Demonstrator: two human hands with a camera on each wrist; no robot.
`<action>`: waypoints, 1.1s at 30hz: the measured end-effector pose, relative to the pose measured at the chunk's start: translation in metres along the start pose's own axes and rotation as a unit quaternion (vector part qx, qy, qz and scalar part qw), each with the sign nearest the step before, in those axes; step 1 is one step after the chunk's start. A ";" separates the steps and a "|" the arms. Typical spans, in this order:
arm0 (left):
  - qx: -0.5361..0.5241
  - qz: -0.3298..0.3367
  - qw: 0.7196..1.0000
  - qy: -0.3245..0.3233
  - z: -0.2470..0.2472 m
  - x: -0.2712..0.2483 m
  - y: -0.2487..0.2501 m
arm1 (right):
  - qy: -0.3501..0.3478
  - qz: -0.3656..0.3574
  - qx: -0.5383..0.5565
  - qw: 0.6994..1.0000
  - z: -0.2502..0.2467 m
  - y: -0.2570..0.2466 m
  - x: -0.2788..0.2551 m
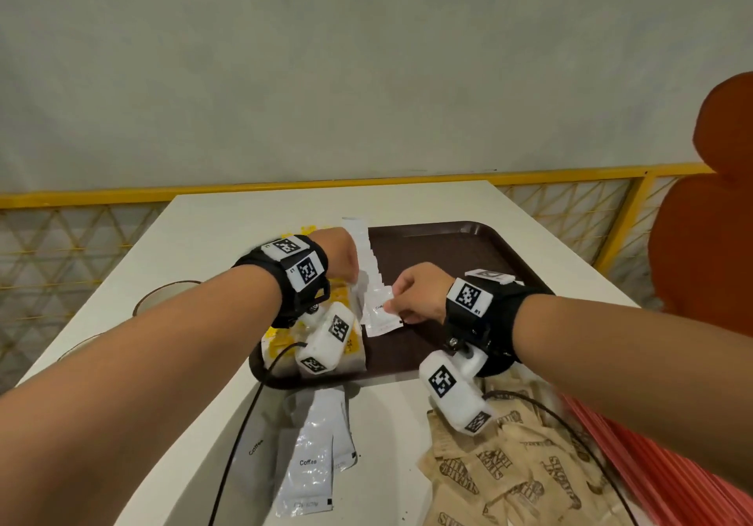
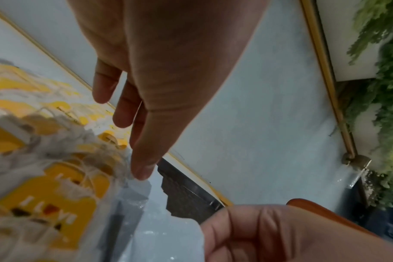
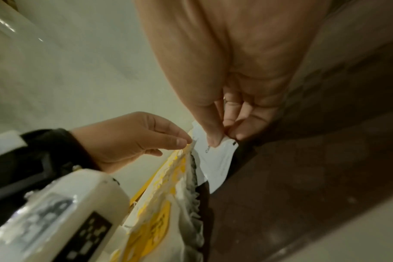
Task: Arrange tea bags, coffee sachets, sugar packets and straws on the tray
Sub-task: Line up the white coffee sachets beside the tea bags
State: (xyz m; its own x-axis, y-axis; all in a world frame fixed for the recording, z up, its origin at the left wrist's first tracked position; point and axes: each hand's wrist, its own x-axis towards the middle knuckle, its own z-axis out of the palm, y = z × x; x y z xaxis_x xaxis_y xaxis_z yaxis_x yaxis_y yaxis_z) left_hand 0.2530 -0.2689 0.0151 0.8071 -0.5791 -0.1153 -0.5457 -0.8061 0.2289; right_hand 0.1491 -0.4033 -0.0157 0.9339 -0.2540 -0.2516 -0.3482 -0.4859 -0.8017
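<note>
Frame centre: right hand (image 1: 419, 293) pinches white coffee sachet (image 1: 381, 313) thumb-to-finger over brown tray (image 1: 456, 248); left hand (image 1: 340, 256), fingers relaxed and extended, fingertips touching the sachet row (image 1: 366, 256).

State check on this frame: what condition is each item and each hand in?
Right hand: pinches a coffee sachet over the tray.
Left hand: fingers straight, touching the sachet row.
Tea bags: lined up on the tray's left.
Loose sachets: on the table, off the tray.
Sugar packets: piled off the tray.
Straws: off the tray.
</note>
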 end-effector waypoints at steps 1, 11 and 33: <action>0.013 -0.003 1.000 -0.005 0.001 0.003 0.000 | 0.004 0.003 -0.012 1.000 0.002 -0.001 0.001; 0.083 -0.037 0.996 -0.017 0.011 0.015 0.003 | -0.001 -0.010 -0.056 0.998 0.008 -0.005 0.011; -0.058 -0.087 0.994 0.042 -0.007 0.012 -0.012 | 0.079 -0.037 0.016 0.996 0.008 -0.009 0.024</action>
State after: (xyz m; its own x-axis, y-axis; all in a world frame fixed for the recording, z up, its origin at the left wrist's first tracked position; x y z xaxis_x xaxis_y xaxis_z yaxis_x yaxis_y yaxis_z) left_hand 0.2706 -0.2648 0.0174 0.9056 -0.4161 -0.0821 -0.3706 -0.8706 0.3237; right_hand 0.1755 -0.3986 -0.0188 0.9315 -0.3482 -0.1055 -0.2741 -0.4810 -0.8328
